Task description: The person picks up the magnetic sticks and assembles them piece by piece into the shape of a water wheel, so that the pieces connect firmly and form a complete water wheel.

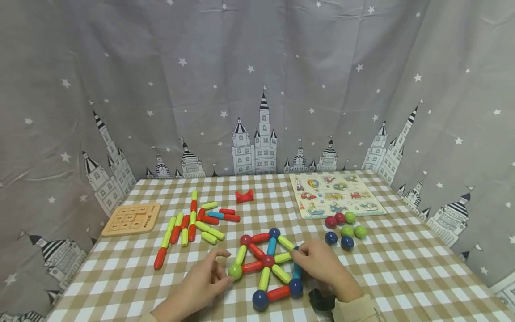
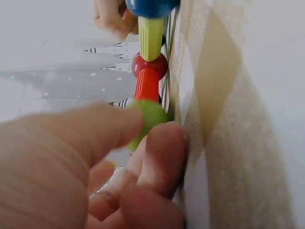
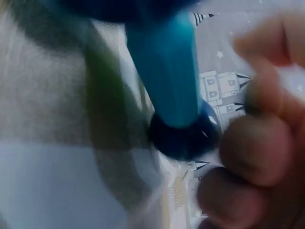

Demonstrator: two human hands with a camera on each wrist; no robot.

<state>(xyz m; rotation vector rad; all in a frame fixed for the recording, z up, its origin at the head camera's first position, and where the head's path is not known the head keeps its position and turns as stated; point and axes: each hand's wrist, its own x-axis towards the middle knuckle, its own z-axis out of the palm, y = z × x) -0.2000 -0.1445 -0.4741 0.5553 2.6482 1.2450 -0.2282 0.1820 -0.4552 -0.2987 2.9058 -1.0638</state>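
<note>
On the checked cloth lies a flat frame of colored rods and balls, with a red ball (image 1: 268, 260) in its middle. My left hand (image 1: 205, 279) is beside the green ball (image 1: 235, 271) at the frame's left corner. Its thumb tip is right at the ball, while the index finger is held apart above it. My right hand (image 1: 322, 264) has curled fingers at a dark blue ball (image 1: 297, 248) on the right side, mostly hidden by the hand in the head view. In the right wrist view a blue rod (image 3: 167, 76) joins that ball to a nearer one.
Several loose rods (image 1: 193, 223) lie to the left, near a wooden number puzzle (image 1: 132, 219). A red curved block (image 1: 244, 196) stands farther back. Loose balls (image 1: 347, 231) sit to the right, in front of a picture puzzle board (image 1: 338, 194). A castle-print curtain (image 1: 257, 89) hangs behind.
</note>
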